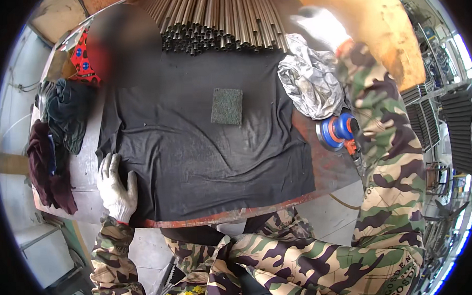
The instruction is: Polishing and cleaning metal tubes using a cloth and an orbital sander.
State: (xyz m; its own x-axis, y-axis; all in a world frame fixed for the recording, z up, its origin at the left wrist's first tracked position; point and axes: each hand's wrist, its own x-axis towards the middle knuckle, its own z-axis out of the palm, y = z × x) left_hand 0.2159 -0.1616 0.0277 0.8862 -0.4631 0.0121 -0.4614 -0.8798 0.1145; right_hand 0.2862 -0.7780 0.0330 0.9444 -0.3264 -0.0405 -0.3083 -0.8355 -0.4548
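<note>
My left hand (115,186), in a white glove, lies flat with fingers apart on the near left corner of a black cloth (194,149) spread over a metal table (81,179). My right hand (320,26), also gloved, reaches up and away at the far right, blurred, close to a stack of metal tubes (216,21) and a tan board (377,28); whether it holds anything is unclear. A green abrasive pad (227,106) rests on the cloth's middle.
A blue round sander (335,132) sits at the table's right edge beside a crumpled grey rag (312,85). Dark clothes (59,133) are heaped on the left. Racks of metal parts (443,119) stand to the right.
</note>
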